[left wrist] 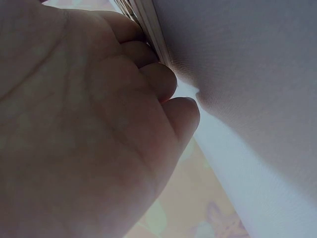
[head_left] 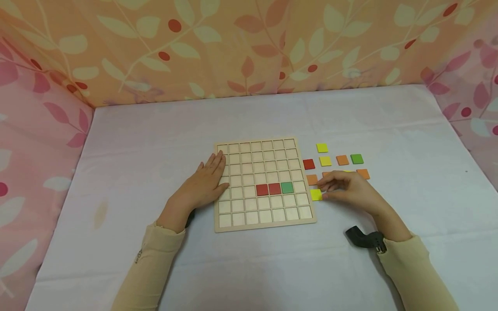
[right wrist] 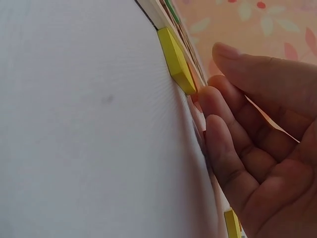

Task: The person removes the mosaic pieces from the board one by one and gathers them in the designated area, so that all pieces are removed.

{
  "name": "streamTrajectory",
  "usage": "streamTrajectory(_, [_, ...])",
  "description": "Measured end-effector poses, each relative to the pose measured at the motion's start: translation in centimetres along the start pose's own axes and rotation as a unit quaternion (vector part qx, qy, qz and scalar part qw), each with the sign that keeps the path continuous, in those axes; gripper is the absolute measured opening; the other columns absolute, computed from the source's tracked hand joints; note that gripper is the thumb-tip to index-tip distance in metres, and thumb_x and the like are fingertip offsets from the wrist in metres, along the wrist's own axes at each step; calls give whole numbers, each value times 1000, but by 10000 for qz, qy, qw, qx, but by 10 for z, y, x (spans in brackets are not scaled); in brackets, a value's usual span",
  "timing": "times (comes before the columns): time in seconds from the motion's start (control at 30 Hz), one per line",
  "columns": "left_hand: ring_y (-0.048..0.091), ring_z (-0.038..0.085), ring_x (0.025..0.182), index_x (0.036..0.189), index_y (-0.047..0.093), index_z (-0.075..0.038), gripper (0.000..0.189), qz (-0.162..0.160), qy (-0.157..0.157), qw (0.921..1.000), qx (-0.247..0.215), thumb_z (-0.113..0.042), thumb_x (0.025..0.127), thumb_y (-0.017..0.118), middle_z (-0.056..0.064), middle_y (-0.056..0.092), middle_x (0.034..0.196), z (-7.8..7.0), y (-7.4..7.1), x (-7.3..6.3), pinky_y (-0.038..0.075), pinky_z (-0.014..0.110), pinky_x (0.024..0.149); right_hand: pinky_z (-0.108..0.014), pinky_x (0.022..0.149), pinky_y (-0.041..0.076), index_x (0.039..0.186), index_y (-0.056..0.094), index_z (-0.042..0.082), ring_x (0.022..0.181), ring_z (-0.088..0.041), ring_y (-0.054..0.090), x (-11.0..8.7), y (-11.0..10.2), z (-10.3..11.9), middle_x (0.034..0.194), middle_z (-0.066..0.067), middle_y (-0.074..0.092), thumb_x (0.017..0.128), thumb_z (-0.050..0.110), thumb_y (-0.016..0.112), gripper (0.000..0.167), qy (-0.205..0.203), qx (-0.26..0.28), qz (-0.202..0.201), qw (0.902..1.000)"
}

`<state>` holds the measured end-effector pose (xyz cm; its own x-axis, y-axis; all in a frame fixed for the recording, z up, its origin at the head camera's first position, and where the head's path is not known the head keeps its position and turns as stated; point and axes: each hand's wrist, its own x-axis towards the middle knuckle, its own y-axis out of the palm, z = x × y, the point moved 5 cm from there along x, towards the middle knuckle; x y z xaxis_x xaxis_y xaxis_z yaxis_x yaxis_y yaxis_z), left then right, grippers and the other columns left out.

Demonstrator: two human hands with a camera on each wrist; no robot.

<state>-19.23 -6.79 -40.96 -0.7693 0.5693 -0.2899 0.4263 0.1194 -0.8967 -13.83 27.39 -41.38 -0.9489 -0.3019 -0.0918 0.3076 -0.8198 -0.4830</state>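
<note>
A wooden grid board (head_left: 264, 227) lies flat on the white cloth. Two red tiles (head_left: 262, 190) and a green tile (head_left: 287, 187) sit side by side in one of its lower rows. My left hand (head_left: 202, 183) rests on the board's left edge, fingers extended. In the left wrist view its fingertips meet the board's side (left wrist: 151, 29). Beside the right edge, my right hand (head_left: 350, 190) is at a yellow tile (head_left: 316, 195), thumb and fingers apart. The right wrist view has this yellow tile (right wrist: 174, 59) next to the fingertips, with nothing pinched.
Several loose tiles lie right of the board, among them a red tile (head_left: 309, 164), an orange tile (head_left: 342, 160) and a light green tile (head_left: 356, 159). My right hand partly covers others. Patterned curtains (head_left: 249, 47) border the table's back and sides.
</note>
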Motion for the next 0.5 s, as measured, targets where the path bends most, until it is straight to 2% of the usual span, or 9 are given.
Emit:
streamTrajectory(0.27, [-6,30,143,149,4,3,73,24,-6,10000,-58,-33,99,44,15,-5,156,0,0,0,6,50,113,-21,69,52,102,69,3,79,-15,64,3,3,6,94,-10,67,79,7,76,25,41,21,28,10000])
streamTrajectory(0.5, [-6,30,143,149,4,3,73,24,8,10000,-34,-33,99,44,15,-6,157,1,1,1,6,50,113,-22,69,52,101,69,4,82,-15,64,8,5,13,94,-8,69,79,5,76,23,-131,14,86,9999])
